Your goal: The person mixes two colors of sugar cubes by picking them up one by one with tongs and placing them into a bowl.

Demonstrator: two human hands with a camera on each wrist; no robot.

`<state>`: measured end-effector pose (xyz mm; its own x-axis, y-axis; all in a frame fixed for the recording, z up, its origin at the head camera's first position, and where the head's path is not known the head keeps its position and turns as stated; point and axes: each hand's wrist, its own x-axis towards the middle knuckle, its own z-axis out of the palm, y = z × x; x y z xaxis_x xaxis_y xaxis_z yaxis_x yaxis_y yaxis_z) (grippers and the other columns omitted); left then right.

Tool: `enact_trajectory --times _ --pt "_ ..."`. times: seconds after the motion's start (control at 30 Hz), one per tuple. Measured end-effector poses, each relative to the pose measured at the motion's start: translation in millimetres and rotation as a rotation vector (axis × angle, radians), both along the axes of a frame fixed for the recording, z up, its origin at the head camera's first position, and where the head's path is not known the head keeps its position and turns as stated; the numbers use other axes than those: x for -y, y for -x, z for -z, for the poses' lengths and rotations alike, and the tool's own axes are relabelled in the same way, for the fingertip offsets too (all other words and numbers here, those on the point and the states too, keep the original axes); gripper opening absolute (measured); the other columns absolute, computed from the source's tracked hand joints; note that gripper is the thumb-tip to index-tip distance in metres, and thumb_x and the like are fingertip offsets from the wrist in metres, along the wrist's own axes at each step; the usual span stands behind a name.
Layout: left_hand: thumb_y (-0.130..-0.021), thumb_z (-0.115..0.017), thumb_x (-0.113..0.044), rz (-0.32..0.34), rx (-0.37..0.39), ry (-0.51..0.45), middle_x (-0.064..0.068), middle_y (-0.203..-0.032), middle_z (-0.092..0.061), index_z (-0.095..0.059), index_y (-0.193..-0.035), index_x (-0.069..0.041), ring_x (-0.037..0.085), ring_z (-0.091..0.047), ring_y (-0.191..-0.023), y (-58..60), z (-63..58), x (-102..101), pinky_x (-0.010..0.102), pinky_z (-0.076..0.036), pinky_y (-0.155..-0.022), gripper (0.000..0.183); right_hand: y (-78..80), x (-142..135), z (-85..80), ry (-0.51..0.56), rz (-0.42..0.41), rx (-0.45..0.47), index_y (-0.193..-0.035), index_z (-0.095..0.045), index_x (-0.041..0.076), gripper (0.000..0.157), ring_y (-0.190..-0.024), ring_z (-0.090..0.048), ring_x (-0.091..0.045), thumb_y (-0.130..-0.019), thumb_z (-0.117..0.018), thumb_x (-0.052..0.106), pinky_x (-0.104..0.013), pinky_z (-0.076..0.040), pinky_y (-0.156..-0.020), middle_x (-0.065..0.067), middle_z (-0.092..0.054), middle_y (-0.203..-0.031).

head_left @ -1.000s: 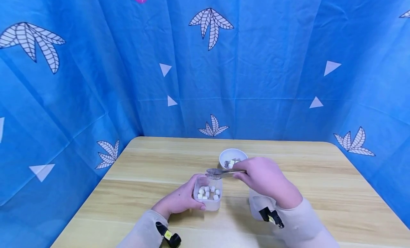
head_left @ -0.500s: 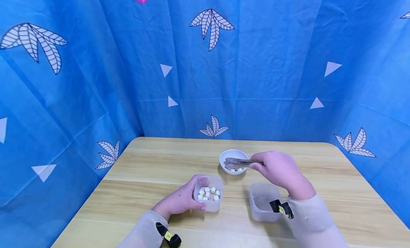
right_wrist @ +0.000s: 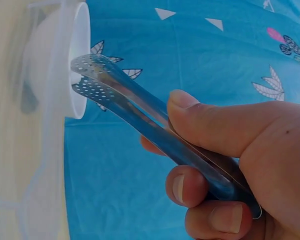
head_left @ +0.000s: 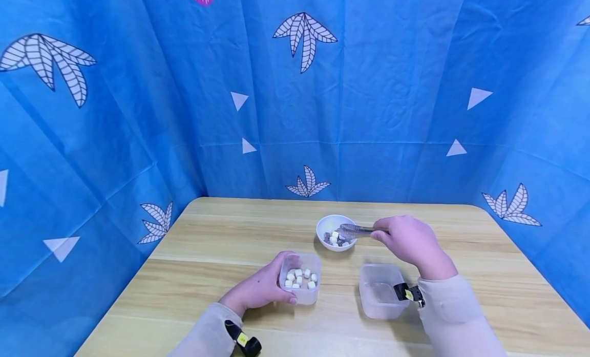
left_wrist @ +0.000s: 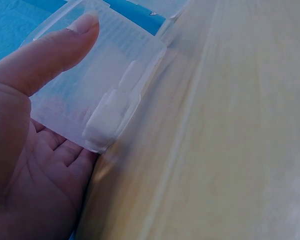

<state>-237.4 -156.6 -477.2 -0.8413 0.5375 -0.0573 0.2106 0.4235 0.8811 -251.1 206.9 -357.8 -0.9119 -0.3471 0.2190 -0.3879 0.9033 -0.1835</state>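
Note:
My left hand (head_left: 260,285) grips the side of a clear plastic container (head_left: 304,294) holding several white cubes (head_left: 298,273). In the left wrist view the thumb (left_wrist: 55,55) lies along its wall, with fingers under the far side. My right hand (head_left: 412,243) holds metal tongs (head_left: 361,231), pinched between thumb and fingers in the right wrist view. The perforated tong tips (right_wrist: 92,80) are at the rim of a white bowl (head_left: 328,223). Inside the bowl lie white cubes and darker grey pieces (head_left: 341,242).
A second clear plastic container (head_left: 381,310) stands below my right wrist, with nothing seen in it. All rest on a wooden table (head_left: 249,218). A blue patterned curtain (head_left: 387,90) hangs behind and at the sides.
The tongs moved from above the left container over to the bowl, then slightly right towards its rim. My right hand shifted right with them, uncovering the second container. My left hand stayed put.

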Motion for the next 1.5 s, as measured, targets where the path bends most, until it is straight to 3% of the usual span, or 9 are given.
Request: enact_trajectory --times 0.37,0.57,0.8,1.03,1.37,1.5 --pt "-0.075 -0.09 -0.034 -0.003 0.002 0.01 -0.007 -0.147 -0.049 -0.034 -0.146 -0.032 0.02 -0.045 -0.135 0.3 0.9 -1 0.053 -0.026 -0.116 0.091 4.3 -3 6.4 -0.01 0.025 0.033 -0.108 -0.077 0.021 0.02 -0.093 -0.07 -0.029 -0.095 -0.07 0.033 -0.052 -0.054 -0.069 0.0 -0.075 -0.101" --pt "-0.074 -0.09 -0.034 -0.008 0.006 0.013 -0.008 -0.147 -0.05 -0.034 -0.145 -0.033 0.02 -0.045 -0.135 0.3 1.3 -1 0.053 -0.026 -0.116 0.09 2.3 -3 2.6 0.003 0.021 0.019 -0.107 -0.077 0.023 0.017 -0.085 -0.068 -0.022 -0.096 -0.069 0.034 -0.048 -0.053 -0.065 0.004 -0.073 -0.097" --pt "-0.074 -0.09 -0.033 -0.007 0.012 0.001 -0.008 -0.147 -0.049 -0.035 -0.146 -0.033 0.021 -0.045 -0.136 0.5 2.5 -1 0.054 -0.026 -0.116 0.091 -4.2 5 -5.8 0.036 -0.051 -0.001 -0.109 -0.077 0.023 0.019 -0.084 -0.067 -0.018 -0.096 -0.068 0.033 -0.048 -0.054 -0.071 0.007 -0.073 -0.097" --pt "-0.073 -0.091 -0.032 0.009 -0.003 -0.007 -0.008 -0.147 -0.05 -0.035 -0.145 -0.032 0.018 -0.046 -0.134 -0.8 1.1 0 0.049 -0.027 -0.115 0.091 -10.4 17 -7.6 0.056 -0.128 -0.027 -0.109 -0.077 0.024 0.019 -0.07 -0.054 -0.009 -0.094 -0.071 0.033 -0.036 -0.048 -0.064 0.015 -0.067 -0.087" --pt "-0.073 -0.09 -0.032 0.006 -0.014 -0.002 -0.007 -0.146 -0.051 -0.034 -0.146 -0.032 0.019 -0.048 -0.132 -0.2 0.4 1 0.051 -0.029 -0.114 0.092 -25.1 41 -9.8 0.05 -0.259 -0.061 -0.11 -0.078 0.027 0.019 -0.081 -0.067 -0.009 -0.093 -0.072 0.035 -0.04 -0.055 -0.069 0.016 -0.072 -0.094" --pt "-0.074 -0.09 -0.033 0.008 -0.022 0.009 -0.006 -0.146 -0.051 -0.034 -0.146 -0.033 0.02 -0.048 -0.132 1.1 1.2 1 0.053 -0.029 -0.114 0.092 -30.7 52 -8.8 0.024 -0.309 -0.089 -0.107 -0.078 0.026 0.018 -0.074 -0.064 -0.006 -0.092 -0.074 0.036 -0.034 -0.053 -0.062 0.017 -0.071 -0.09"
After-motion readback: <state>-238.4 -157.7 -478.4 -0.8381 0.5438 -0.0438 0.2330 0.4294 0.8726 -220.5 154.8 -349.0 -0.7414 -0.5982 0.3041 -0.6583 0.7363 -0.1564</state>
